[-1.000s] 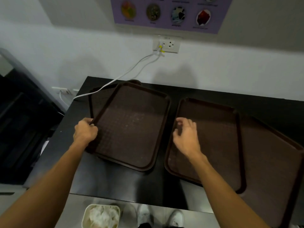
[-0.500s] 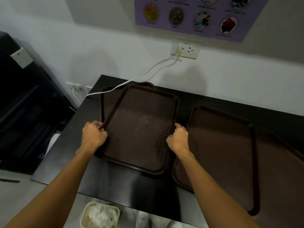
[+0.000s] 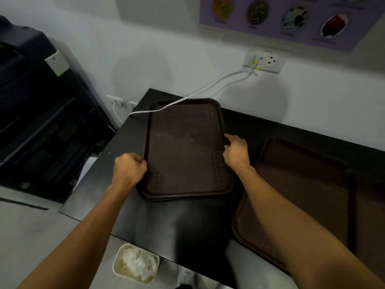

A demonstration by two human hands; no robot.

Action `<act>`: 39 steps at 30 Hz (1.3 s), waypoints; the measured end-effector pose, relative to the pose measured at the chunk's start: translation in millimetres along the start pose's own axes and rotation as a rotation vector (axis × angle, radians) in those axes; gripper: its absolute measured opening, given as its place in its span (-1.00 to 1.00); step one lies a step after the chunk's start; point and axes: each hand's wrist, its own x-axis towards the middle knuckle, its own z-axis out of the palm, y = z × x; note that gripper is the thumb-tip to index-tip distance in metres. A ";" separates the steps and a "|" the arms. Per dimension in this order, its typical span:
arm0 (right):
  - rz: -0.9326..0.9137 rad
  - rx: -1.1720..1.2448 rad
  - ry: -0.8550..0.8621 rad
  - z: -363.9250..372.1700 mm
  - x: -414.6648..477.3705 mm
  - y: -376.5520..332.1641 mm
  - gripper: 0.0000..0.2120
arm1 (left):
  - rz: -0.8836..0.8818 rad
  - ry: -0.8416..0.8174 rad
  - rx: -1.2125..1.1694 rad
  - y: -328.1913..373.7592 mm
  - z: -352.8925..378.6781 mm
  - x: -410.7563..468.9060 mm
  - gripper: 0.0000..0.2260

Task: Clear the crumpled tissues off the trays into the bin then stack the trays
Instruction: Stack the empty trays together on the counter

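A dark brown tray (image 3: 185,147) lies squarely on top of another tray, whose rim (image 3: 158,198) shows just under its near edge, on the left part of the black table (image 3: 166,226). My left hand (image 3: 128,170) grips the top tray's left rim and my right hand (image 3: 236,152) grips its right rim. A third brown tray (image 3: 291,201) lies flat to the right, partly under my right forearm. On the floor below the table stands a pale bin (image 3: 136,263) holding crumpled white tissues (image 3: 137,262). No tissues show on the trays.
A white cable (image 3: 208,88) runs from the wall socket (image 3: 264,61) across the stacked trays' far left corner. A large black machine (image 3: 41,113) stands left of the table. My shoes (image 3: 187,276) show beside the bin. A purple poster (image 3: 291,15) hangs above.
The top tray was angled across the lower one; it has turned and now sits in line with it. My right hand moved from the right tray to the top tray's right rim.
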 end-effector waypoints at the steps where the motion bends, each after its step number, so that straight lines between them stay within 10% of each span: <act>1: 0.022 0.010 -0.030 -0.3 3.9 0.5 -0.56 | -0.011 0.002 0.000 1.3 0.3 0.4 -0.86; 22: 0.284 0.117 -0.085 -4.6 -48.3 30.5 -0.50 | -0.063 -0.100 -0.008 2.6 14.7 9.0 -0.84; 28: 0.172 0.189 0.064 -42.4 -101.1 47.3 -0.62 | 0.278 0.035 0.138 42.8 40.6 -24.5 -0.72; 39: 0.343 0.010 0.405 -120.2 -188.1 160.8 -0.67 | 0.530 -0.333 -0.157 168.1 150.2 -119.0 -0.81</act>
